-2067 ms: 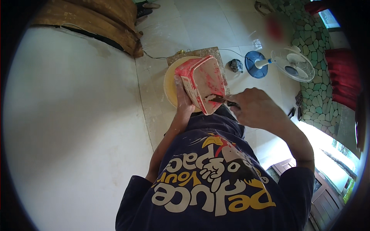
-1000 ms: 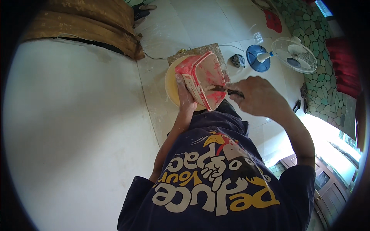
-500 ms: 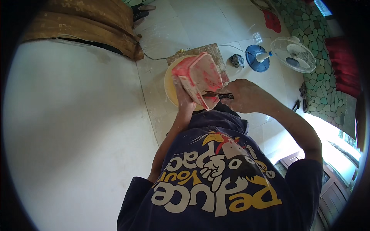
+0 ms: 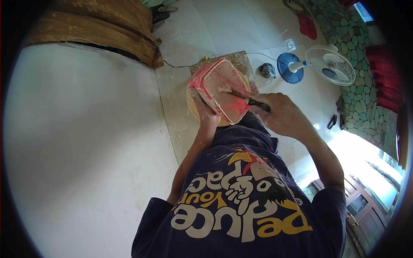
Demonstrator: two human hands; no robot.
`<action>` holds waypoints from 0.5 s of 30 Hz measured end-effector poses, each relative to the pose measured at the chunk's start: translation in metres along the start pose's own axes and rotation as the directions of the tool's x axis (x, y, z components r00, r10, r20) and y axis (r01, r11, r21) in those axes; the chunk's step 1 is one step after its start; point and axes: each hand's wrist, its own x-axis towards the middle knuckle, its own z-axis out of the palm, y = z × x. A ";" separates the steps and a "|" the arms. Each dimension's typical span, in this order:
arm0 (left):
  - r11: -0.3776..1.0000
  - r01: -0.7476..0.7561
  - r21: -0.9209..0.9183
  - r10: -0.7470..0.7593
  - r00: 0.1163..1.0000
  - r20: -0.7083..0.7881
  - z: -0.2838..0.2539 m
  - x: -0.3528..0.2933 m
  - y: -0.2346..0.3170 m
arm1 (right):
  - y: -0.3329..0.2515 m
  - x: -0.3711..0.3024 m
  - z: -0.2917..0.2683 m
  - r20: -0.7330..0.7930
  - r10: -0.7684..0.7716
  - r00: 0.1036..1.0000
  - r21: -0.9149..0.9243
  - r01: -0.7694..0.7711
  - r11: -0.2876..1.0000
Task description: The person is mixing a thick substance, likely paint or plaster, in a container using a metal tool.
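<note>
With the left hand (image 4: 206,112) gripping the tub (image 4: 198,79), the right hand (image 4: 282,114), fingers closed round a scraper (image 4: 237,94), has moved it toward the tub's middle, apparently working paste (image 4: 224,89).

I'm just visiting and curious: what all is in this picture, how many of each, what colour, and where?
Tub: 1, red with pale smears, centre
Scraper-like tool: 1, dark, reaching into the tub
Round vessel: 1, yellow, below the tub
Board: 1, brown, beyond the tub
Fan: 1, blue and white, right
Bundle: 1, dark, beside the fan
Flat item: 1, red, upper right
Cloth: 1, brown, upper left
Broad surface: 1, whitish, left
Stonework: 1 stretch, green, right
Curtain: 1, red, right edge
Shirt: 1, dark blue, printed, lower middle
Left hand: 1, bare, holding the tub
Right hand: 1, bare, gripping the tool
</note>
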 end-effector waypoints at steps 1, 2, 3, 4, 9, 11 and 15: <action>1.000 -0.007 -0.007 0.007 1.000 0.007 0.004 0.001 0.002 | 0.004 0.002 0.009 0.014 0.033 0.999 -0.016 -0.032 0.999; 1.000 -0.014 -0.018 0.015 1.000 0.015 0.008 0.001 0.003 | 0.013 -0.003 0.025 -0.135 -0.142 0.981 -0.194 0.114 0.974; 1.000 -0.010 -0.020 0.011 1.000 0.019 0.008 0.001 0.003 | 0.020 -0.007 0.030 -0.140 -0.137 0.981 -0.195 0.108 0.975; 1.000 0.016 -0.026 -0.016 1.000 0.014 0.006 -0.001 0.005 | 0.020 -0.010 0.032 -0.138 -0.140 0.981 -0.208 0.110 0.972; 0.998 0.013 0.062 -0.011 0.999 -0.031 0.005 -0.003 0.010 | 0.010 -0.018 0.010 -0.070 -0.103 0.992 -0.186 0.088 0.979; 0.998 -0.047 0.048 0.044 0.998 0.053 0.005 0.000 0.010 | 0.007 -0.017 0.014 -0.160 -0.120 0.980 -0.220 0.083 0.972; 0.999 0.033 -0.042 -0.033 0.999 -0.002 0.007 0.000 0.010 | 0.009 -0.016 0.031 -0.164 -0.118 0.979 -0.316 0.061 0.947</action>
